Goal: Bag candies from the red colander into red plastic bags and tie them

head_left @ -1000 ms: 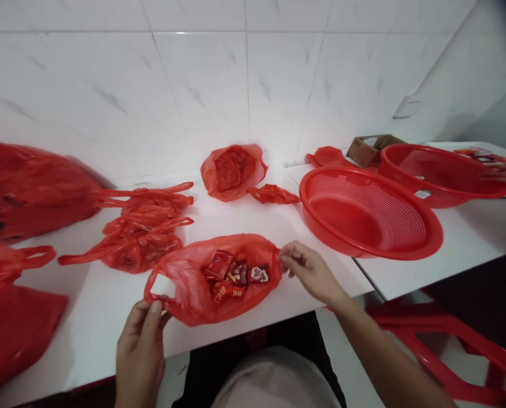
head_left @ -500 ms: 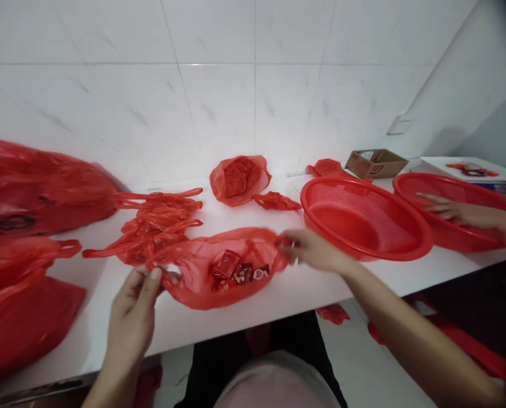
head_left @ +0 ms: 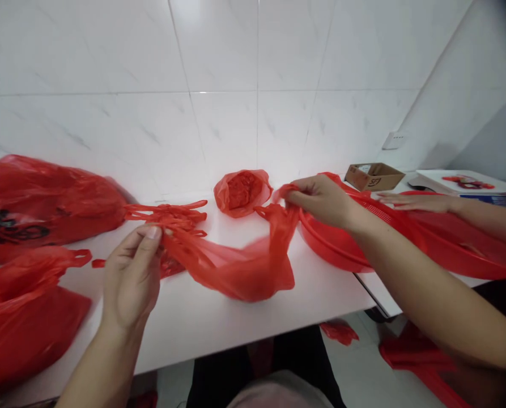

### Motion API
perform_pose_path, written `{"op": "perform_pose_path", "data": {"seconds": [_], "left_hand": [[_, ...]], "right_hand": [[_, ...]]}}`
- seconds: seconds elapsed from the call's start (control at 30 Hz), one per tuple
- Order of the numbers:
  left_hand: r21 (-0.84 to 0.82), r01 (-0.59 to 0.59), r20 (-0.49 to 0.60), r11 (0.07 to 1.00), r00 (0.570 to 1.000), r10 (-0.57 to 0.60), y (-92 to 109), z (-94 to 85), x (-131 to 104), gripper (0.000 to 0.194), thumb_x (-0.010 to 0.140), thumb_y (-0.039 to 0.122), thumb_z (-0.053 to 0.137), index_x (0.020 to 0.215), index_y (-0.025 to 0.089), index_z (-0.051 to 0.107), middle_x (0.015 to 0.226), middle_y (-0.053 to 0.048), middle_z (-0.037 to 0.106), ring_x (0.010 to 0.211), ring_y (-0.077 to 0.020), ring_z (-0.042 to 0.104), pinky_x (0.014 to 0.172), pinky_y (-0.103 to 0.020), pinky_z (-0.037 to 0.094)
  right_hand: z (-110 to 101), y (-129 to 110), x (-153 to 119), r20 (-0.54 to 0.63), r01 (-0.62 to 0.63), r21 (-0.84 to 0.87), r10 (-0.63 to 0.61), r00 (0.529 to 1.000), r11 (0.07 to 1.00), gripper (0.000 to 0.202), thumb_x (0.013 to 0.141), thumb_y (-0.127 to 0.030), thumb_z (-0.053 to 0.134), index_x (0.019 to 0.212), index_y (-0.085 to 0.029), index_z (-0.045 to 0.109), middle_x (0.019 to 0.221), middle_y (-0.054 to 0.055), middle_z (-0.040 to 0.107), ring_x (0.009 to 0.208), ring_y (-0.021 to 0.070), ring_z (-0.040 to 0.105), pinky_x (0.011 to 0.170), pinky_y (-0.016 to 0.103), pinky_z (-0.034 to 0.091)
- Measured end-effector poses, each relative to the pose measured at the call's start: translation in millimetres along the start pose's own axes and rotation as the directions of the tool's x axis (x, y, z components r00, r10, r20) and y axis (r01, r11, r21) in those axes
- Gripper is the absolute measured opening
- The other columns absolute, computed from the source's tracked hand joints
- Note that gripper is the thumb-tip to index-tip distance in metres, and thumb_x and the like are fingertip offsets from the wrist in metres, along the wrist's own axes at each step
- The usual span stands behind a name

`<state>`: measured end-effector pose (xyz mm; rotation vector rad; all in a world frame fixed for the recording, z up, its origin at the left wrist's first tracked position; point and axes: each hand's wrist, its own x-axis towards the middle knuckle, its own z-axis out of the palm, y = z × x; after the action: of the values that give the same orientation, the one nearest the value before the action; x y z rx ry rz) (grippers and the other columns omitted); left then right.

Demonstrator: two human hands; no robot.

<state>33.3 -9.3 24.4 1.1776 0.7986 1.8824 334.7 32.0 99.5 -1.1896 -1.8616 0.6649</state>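
Observation:
A thin red plastic bag point(head_left: 244, 277) hangs in a sag between my two hands, just over the white table. My left hand point(head_left: 131, 272) pinches one of its handles between thumb and fingers. The other handle is gripped by my right hand point(head_left: 320, 198), which is raised higher and farther back. The bag's walls now hide what lies inside. Behind my left hand rests a pile of knotted red bags point(head_left: 178, 218). An open red bag stuffed with crumpled red plastic point(head_left: 242, 192) stands by the wall, left of my right hand.
Two big red bags, one behind point(head_left: 57, 198) and one in front point(head_left: 32, 323), fill the left side. On the right are a red perforated basket point(head_left: 333, 243) and a red basin point(head_left: 460, 243), where another person's hand point(head_left: 409, 201) rests. A cardboard box point(head_left: 374, 177) sits behind.
Both hands have lifted the bag's handles, the right hand most, so its mouth has narrowed and the small wrapped packets are out of sight. The other person's hand has shifted left to the basin's rim.

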Motion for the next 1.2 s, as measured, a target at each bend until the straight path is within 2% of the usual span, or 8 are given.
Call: {"op": "perform_pose_path", "data": {"seconds": [0.23,0.4,0.47,0.57,0.7,0.93,1.07,1.2], "left_hand": [[0.006,0.190,0.251,0.982,0.950,-0.186,6,26.9,2,0.026,0.087,0.042,0.063,0.104,0.022,0.069,0.115,-0.006,0.066,0.106,-0.0235,0.062,0.095,-0.038,0.049],[0.433,0.261,0.628,0.863,0.599,-0.496,6,42.0,-4,0.069,0.083,0.033,0.070,0.144,0.034,0.038,0.087,0.000,0.065,0.082,-0.0182,0.063,0.078,-0.034,0.052],[0.551,0.198,0.623,0.810,0.549,-0.558,4,49.4,-6,0.059,0.079,0.033,0.073,0.134,0.032,0.051,0.082,0.002,0.062,0.074,-0.0160,0.059,0.067,-0.029,0.050],[0.565,0.193,0.554,0.802,0.632,-0.542,-4,57.9,-5,0.024,0.083,0.043,0.067,0.092,0.021,0.068,0.073,0.001,0.058,0.067,-0.0139,0.054,0.057,-0.025,0.045],[0.419,0.377,0.427,0.826,0.721,-0.546,-15,57.3,2,0.031,0.087,0.046,0.060,0.075,0.018,0.065,0.062,0.003,0.050,0.058,-0.0096,0.047,0.054,-0.021,0.043],[0.275,0.506,0.367,0.818,0.731,-0.575,-22,50.2,11,0.031,0.089,0.045,0.058,0.081,0.016,0.069,0.050,0.007,0.038,0.046,-0.0064,0.034,0.054,-0.021,0.046],[0.257,0.537,0.401,0.804,0.697,-0.594,-23,51.8,10,0.029,0.086,0.042,0.063,0.076,0.016,0.068,0.056,0.004,0.049,0.052,-0.0085,0.045,0.058,-0.024,0.051],[0.229,0.545,0.431,0.807,0.686,-0.586,-23,51.9,8,0.025,0.086,0.041,0.064,0.084,0.017,0.070,0.062,0.002,0.057,0.055,-0.0095,0.053,0.057,-0.023,0.052]], "right_hand": [[-3,-15,-11,0.208,0.034,-0.159,0.000,0.978,0.987,0.023,0.074,-0.012,0.054,0.059,-0.019,0.039,0.057,-0.005,0.032,0.050,0.0064,0.028,0.045,0.023,0.020],[21,-41,-15,0.342,0.102,-0.001,-0.095,0.935,0.995,0.017,0.079,-0.015,0.053,0.068,-0.020,0.042,0.061,-0.005,0.038,0.053,0.0064,0.035,0.045,0.020,0.028],[33,-49,-13,0.416,0.125,0.101,-0.156,0.896,0.987,0.014,0.081,-0.016,0.053,0.071,-0.020,0.044,0.063,-0.005,0.043,0.055,0.0068,0.040,0.046,0.020,0.032],[49,-46,-8,0.398,0.210,0.241,-0.293,0.869,0.948,0.008,0.083,-0.019,0.057,0.079,-0.020,0.050,0.073,-0.003,0.054,0.065,0.0089,0.051,0.055,0.022,0.042],[59,-16,-3,0.228,0.334,0.175,-0.368,0.901,0.926,0.017,0.083,-0.018,0.060,0.099,-0.021,0.057,0.106,0.002,0.062,0.092,0.0133,0.059,0.080,0.029,0.050],[58,5,-13,0.072,0.207,0.086,-0.214,0.974,0.974,0.010,0.081,-0.010,0.052,0.083,-0.019,0.054,0.079,-0.002,0.060,0.071,0.0103,0.057,0.065,0.025,0.049],[65,-2,-19,0.086,0.269,-0.022,-0.267,0.960,0.963,0.016,0.082,-0.014,0.057,0.096,-0.020,0.058,0.097,0.001,0.065,0.081,0.0120,0.060,0.068,0.026,0.049],[73,-6,-24,-0.004,0.301,-0.014,-0.301,0.954,0.954,0.012,0.080,-0.008,0.053,0.082,-0.019,0.057,0.075,-0.003,0.062,0.067,0.0090,0.056,0.061,0.024,0.046]]}}
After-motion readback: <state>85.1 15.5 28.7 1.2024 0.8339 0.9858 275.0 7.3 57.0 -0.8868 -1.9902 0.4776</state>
